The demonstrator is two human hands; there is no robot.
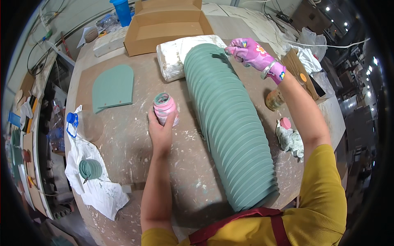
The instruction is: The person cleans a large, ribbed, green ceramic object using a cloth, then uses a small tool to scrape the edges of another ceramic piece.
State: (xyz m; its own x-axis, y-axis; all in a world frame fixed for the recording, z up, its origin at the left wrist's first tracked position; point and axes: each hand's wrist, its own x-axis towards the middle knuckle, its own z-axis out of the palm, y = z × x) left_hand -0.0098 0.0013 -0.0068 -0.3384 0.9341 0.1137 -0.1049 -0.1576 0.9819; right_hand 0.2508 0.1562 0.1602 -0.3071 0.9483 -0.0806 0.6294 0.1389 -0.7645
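Observation:
My left hand (161, 133) is wrapped round a pink jar (165, 107) with a wide open mouth and green smears inside its rim. In a pink flowered glove, my right hand (252, 53) has its fingers closed at the far end of a long row of green round-topped panels (234, 135). What those fingers hold, if anything, is too small to make out. The panels overlap closely and run from near my body to a white wrapped block (172, 61). A single green panel (115, 88) lies flat to the left of the jar.
An open cardboard box (168, 26) stands at the back. On the left are a blue-capped clear bottle (88, 123) and a green roll (90, 169) on white cloth (111, 201). To the right sit a stained jar (274, 99), a pink lid (285, 123) and a crumpled rag (290, 141).

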